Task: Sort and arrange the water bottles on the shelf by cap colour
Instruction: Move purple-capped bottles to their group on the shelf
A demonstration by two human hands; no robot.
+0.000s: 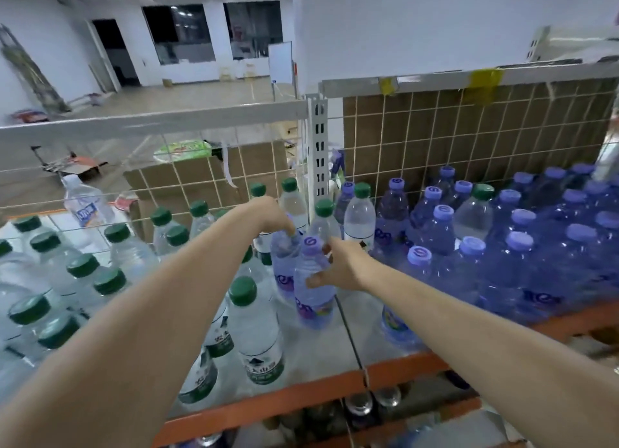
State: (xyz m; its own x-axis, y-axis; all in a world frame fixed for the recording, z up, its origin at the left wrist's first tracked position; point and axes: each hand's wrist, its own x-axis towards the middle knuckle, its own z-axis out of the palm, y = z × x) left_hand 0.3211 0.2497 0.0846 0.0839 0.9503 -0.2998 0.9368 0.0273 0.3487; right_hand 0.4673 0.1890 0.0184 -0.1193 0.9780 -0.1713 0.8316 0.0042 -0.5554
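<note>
Left hand (pixel 273 218) hides the cap of a purple bottle (pixel 284 256).

Behind the wire mesh stand cardboard boxes (pixel 201 176), one topped by a green-printed package (pixel 182 149). A whiteboard (pixel 280 62) stands farther back, a hand trolley (pixel 72 164) at left.

Upright purple-capped bottles (pixel 313 280) (green-capped leftward)
</note>
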